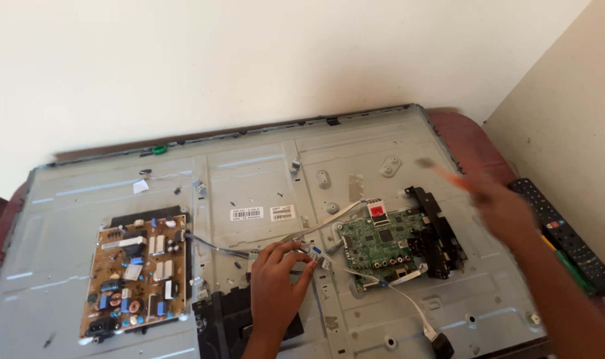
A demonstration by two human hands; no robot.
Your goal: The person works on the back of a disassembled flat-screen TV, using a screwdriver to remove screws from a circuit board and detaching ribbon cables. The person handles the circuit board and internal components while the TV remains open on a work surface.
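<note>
Two hands work over the bare metal back panel (116, 193) of an opened flat television that lies face down on a reddish table (465, 143). Nearest the front edge, the left hand (276, 282) rests at the panel's middle, its fingers pinched together on a flat ribbon cable end (315, 254) with a blue-marked tip, just left of the green main board (379, 246). This cable appears thin, light and soft, and is judged easy to crease or tear; hold is best taken at the stiffened tip, not along the run. Toward the front left corner sits the brown power board (133, 276), well apart from the hand, with grey wires (216, 246) running between the boards. At the right edge, the right hand (505, 209) is motion-blurred and grips an orange-handled tool (449, 176), fingers closed around it; the tool's tip cannot be made out. Beyond the right edge, a black remote control (568, 236) lies on the table. Farthest, a pale wall (249, 60) stands behind the panel's rear edge.
</note>
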